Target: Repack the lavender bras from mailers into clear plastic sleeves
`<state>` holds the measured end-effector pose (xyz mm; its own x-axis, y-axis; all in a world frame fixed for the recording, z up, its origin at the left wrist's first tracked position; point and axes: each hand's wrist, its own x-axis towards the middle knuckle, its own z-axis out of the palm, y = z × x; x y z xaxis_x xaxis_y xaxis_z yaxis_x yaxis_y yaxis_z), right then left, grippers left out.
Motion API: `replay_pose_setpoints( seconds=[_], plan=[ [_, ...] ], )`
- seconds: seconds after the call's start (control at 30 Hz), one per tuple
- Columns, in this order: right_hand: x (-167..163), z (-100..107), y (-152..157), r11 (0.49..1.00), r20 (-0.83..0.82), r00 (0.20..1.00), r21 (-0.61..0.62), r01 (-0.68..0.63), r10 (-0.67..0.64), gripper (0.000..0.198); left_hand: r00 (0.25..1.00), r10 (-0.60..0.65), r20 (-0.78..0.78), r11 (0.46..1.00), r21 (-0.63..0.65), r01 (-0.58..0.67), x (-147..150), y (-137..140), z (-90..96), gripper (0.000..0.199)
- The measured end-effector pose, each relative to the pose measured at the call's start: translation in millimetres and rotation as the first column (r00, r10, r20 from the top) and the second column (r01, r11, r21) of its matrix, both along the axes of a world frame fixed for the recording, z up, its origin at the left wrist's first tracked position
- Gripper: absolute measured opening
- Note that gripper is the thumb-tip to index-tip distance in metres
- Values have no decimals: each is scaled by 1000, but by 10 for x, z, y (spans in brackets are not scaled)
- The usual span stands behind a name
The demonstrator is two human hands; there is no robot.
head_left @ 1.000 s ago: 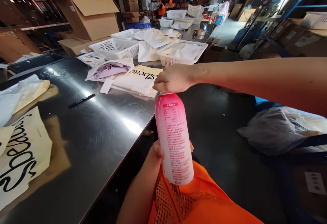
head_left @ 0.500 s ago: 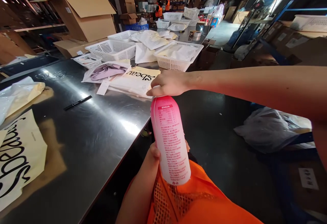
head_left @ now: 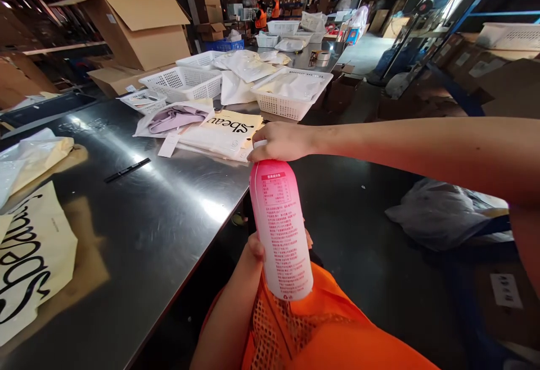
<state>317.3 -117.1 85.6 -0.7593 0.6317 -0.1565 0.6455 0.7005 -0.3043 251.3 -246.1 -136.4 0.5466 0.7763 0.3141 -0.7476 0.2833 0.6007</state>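
While both hands hold it, bottle (head_left: 280,229): pink fading to white; leaning slightly, top toward the bench (head_left: 169,235); base before the orange vest (head_left: 350,325), whether touching cannot be told; just off the bench edge.
Left hand (head_left: 255,251): clasped round the lower body, thumb on one side, fingertips showing at the other; probably bears the weight and stops the bottle turning.
Right hand (head_left: 280,140): closed over the top, arm reaching across from the right; a little white shows by the fingers, the rest is hidden; likely steadies the upper end.
Printed face: small text and a boxed panel, turned to the wearer.
Mauve cloth (head_left: 177,118): in a bag on the bench, beside a lettered bag (head_left: 232,125).
White basket (head_left: 278,104): farther along the bench, bagged goods inside, perhaps to keep them grouped.
Black stick (head_left: 126,170): flat on the bench, well apart from the hands.
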Motion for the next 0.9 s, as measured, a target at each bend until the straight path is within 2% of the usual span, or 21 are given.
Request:
replay_pose_setpoints(
  seconds=[0.17,0.3,0.37,0.4,0.47,0.5,0.53,0.6,0.63,0.67,0.7,0.77,0.83,0.9],
  plan=[
    [73,15,3,1000,-38,999,-2,-23,23,26,1000,11,-13,1000,12,-11,-31,2,24,85],
    [129,25,17,997,-64,995,-9,-76,76,24,990,22,-137,1000,-4,-23,-44,37,-23,90],
    [193,69,-14,996,-58,995,33,-83,85,24,962,139,-236,982,-92,-164,-90,56,-103,98],
    [248,100,-34,995,-49,996,70,-75,79,24,933,225,-281,952,-140,-272,-129,62,-158,100],
    [419,169,-62,988,-32,999,154,-33,38,23,853,385,-353,851,-222,-476,-235,62,-285,98],
    [540,198,-66,981,-28,1000,195,6,0,24,808,450,-380,773,-287,-566,-295,58,-346,93],
    [686,221,-62,970,-32,998,236,56,-50,25,763,504,-405,678,-362,-640,-355,55,-398,86],
    [1052,241,-45,933,-64,982,306,188,-177,27,647,581,-493,419,-501,-758,-457,52,-459,75],
    [1269,238,-43,904,-89,965,337,264,-249,28,586,600,-545,294,-531,-795,-498,52,-466,70],
    [1503,228,-53,865,-121,939,365,344,-322,29,534,606,-590,206,-531,-822,-533,51,-460,65],
    [1752,213,-80,817,-157,904,388,427,-398,29,492,604,-627,161,-509,-846,-568,46,-447,60],
    [2273,169,-199,684,-233,800,421,596,-553,30,416,564,-714,97,-443,-891,-646,17,-419,49],
    [2804,119,-408,506,-302,650,436,745,-697,29,325,484,-813,35,-353,-935,-742,-33,-417,33],
    [3330,71,-691,310,-348,477,438,844,-807,28,265,425,-866,85,-253,-964,-822,-73,-444,26]
  ],
)
